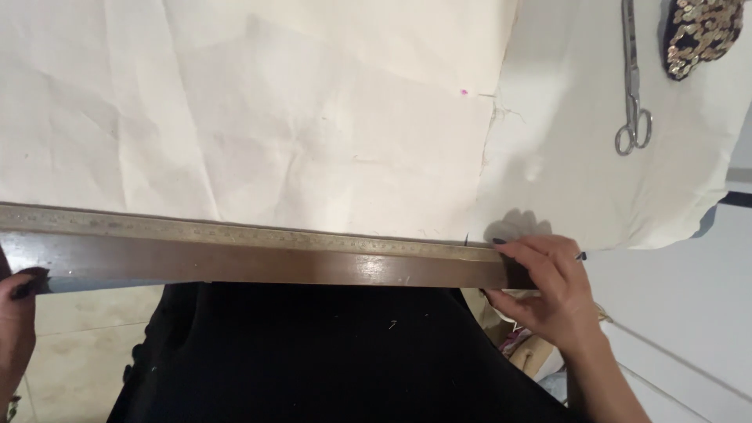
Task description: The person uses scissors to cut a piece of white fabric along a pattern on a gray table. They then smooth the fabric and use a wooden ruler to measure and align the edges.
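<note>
Long wooden ruler [258, 254] laid across the near edge of the cream fabric [258, 117], spanning almost the whole width of the view. Right hand [548, 294] at its right end, fingers [521, 254] clamped over the wood, thumb beneath. Left hand [16, 321] at the left end, fingertips touching the ruler, grip mostly out of view, cannot tell. Well apart on the white worktop [666, 313]: steel scissors [633, 86] beside a sequinned dark cloth [701, 31]
</note>
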